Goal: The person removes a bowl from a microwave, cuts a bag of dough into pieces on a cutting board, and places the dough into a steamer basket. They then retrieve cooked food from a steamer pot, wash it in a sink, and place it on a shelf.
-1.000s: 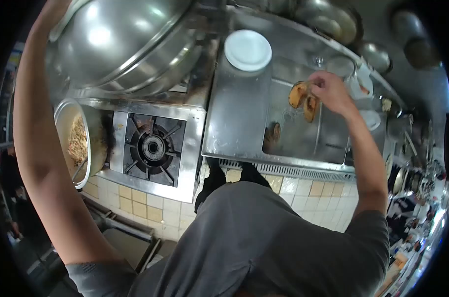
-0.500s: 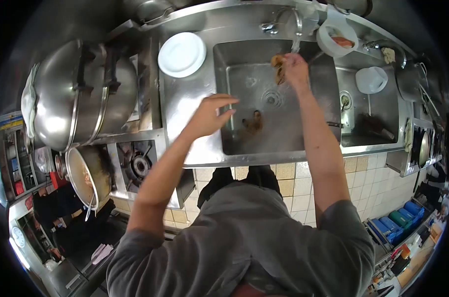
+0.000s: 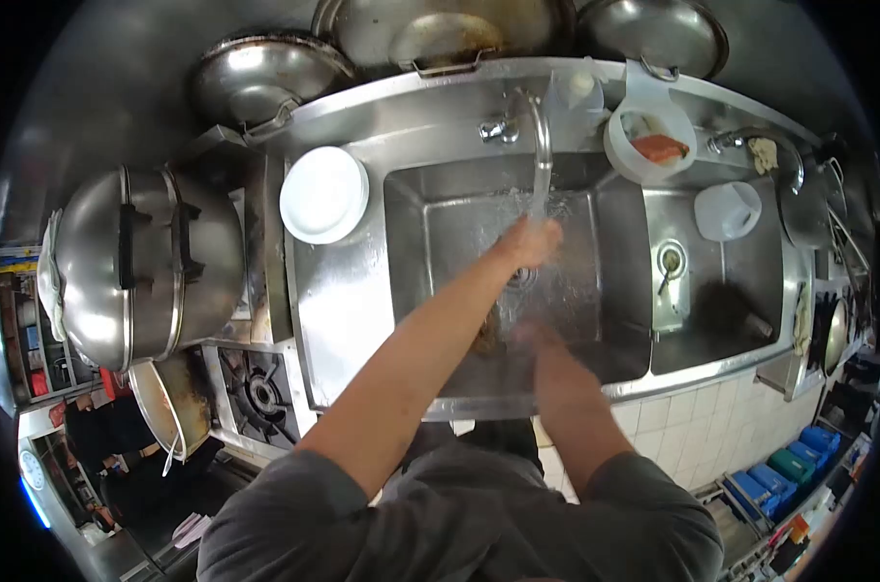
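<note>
My left hand [image 3: 532,242] is under the running water of the curved faucet [image 3: 542,136], over the large sink basin [image 3: 595,330]. Water and the angle hide its fingers. My right hand [image 3: 537,339] is lower in the same basin, near its front, smeared by motion. Just left of it, a brown piece [image 3: 485,335] lies at the basin bottom, partly covered by my left forearm. The drain [image 3: 522,278] shows right below my left hand.
White plates [image 3: 323,194] are stacked on the left counter. A white container with an orange-red piece [image 3: 659,148] stands behind the basin divider. The smaller right sink holds a white plastic jug [image 3: 728,211]. Left are a large metal pan [image 3: 91,267] and a gas burner [image 3: 262,390].
My left hand has moved from the basin's left side into the water stream. My right hand, which held a brownish-yellow piece near the faucet, has come down toward the front. The camera view has tilted up.
</note>
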